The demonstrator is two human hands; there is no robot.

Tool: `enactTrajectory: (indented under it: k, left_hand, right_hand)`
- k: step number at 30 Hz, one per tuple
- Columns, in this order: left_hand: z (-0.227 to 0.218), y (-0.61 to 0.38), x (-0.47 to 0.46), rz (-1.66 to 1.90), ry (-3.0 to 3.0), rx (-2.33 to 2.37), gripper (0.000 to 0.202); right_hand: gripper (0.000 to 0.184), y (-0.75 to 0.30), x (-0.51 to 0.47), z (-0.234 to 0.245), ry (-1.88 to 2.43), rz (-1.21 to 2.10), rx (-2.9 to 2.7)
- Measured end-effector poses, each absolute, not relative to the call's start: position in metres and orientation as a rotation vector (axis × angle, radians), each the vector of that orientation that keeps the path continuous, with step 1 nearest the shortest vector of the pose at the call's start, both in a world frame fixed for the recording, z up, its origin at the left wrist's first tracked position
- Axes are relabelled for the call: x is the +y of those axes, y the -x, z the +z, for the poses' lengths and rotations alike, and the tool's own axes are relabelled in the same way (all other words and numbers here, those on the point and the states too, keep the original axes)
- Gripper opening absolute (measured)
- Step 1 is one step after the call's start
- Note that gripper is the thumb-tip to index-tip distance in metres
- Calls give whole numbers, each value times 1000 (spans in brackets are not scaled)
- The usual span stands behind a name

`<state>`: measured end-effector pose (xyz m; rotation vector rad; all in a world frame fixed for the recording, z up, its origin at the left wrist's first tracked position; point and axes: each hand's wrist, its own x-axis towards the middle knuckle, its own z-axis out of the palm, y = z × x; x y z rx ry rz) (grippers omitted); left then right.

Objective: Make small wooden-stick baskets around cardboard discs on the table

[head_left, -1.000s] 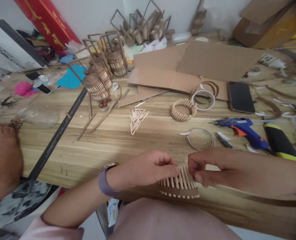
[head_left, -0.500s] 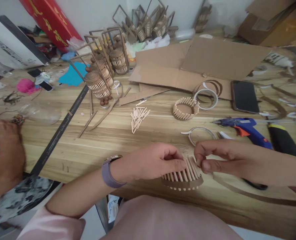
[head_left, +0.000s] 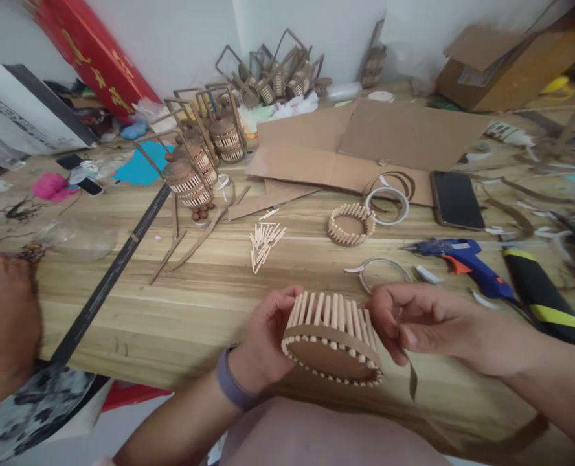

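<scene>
My left hand (head_left: 270, 340) is closed around the left side of a small round basket (head_left: 333, 333) made of upright wooden sticks with a brown band round them. The basket is tilted, so its brown disc base faces me. At its right side my right hand (head_left: 423, 327) pinches a thin brown strip (head_left: 412, 382), which hangs down toward the table edge. Whether the strip's end touches the basket is hidden by the fingers. A second ring of sticks on a brown base (head_left: 350, 225) stands farther back on the table.
Loose sticks (head_left: 265, 243) lie mid-table. To the right are a blue glue gun (head_left: 467, 259), a black-and-yellow tool (head_left: 547, 298), a phone (head_left: 457, 199) and tape rolls (head_left: 387, 206). Finished lidded baskets (head_left: 188, 184) and cardboard (head_left: 297, 165) stand behind. Another person's hand (head_left: 8, 323) is at left.
The basket has been lifted and tipped, turning its base toward me. My left hand has shifted from its top to its left side. My right hand still pinches the strip, which now hangs lower.
</scene>
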<state>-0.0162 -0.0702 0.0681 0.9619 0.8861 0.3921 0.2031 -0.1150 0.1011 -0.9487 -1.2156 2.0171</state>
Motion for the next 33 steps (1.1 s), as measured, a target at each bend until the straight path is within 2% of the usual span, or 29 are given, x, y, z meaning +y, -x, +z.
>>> enactTrajectory:
  k: [3,5,11,15,20,26,33]
  left_hand:
    - [57,13,-80,642,-531,890,34]
    - [51,14,-84,670,-426,869,36]
    - [56,23,-76,572,-893,828,45]
    - [74,22,-65,287,-1198,714,48]
    - [80,24,-62,204,-1226,681,56]
    - [74,27,-63,118,-1178,567,57]
    - [75,30,-60,262,-1100,671,56]
  right_hand:
    - [37,-196,-116,100,926,2019,-1151]
    - [35,-193,-115,103,953,1977,-1144]
    - [33,-186,-111,115,1036,2044,-1189]
    - [38,-183,-109,119,1062,2121,-1250]
    - [42,-182,-108,121,1108,2129,-1276]
    - [37,-187,-106,121,1079,2188,-1264]
    - [30,-209,-106,113,1079,2101,-1411]
